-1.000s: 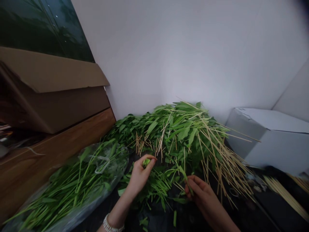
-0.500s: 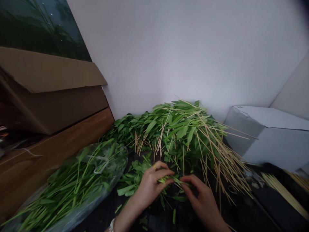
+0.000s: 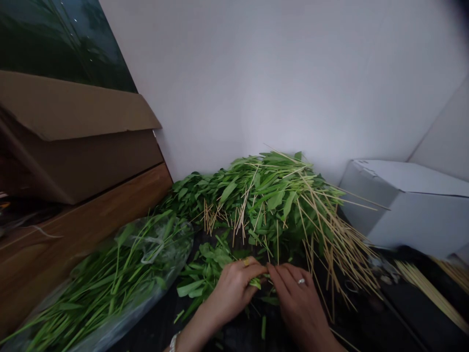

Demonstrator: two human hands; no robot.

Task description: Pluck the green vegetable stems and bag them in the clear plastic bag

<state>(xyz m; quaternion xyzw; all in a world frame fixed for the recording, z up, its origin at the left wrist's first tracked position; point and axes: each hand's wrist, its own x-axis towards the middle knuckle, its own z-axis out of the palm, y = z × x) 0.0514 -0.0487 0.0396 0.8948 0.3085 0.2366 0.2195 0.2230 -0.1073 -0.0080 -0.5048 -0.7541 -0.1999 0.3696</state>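
Observation:
Near the front centre, my left hand (image 3: 237, 279) is closed round a small bunch of leafy greens (image 3: 255, 282), whose pale green ends poke out under its fingers. My right hand (image 3: 295, 288) meets it from the right, fingers bent and close together, tips touching the left fingertips; what they pinch is hidden. Loose leaves (image 3: 205, 268) lie just left of and behind the hands. A short cut stem (image 3: 264, 326) rests below, on the black surface. Farther back rises a heap of leafy greens (image 3: 238, 183), with bamboo skewers (image 3: 339, 239) sticking out toward the front right.
On the left, a clear plastic bag (image 3: 183, 244) holds long-stemmed greens (image 3: 106, 274). Behind it an open cardboard box (image 3: 98, 161) sits on a wooden surface (image 3: 146, 188). A white box (image 3: 421, 210) stands at right, with more skewers (image 3: 432, 293) before it. A white wall (image 3: 286, 73) closes the back.
My right hand has moved up and left against the left hand, and its fingers have folded in. The bunch in the left hand is now more covered.

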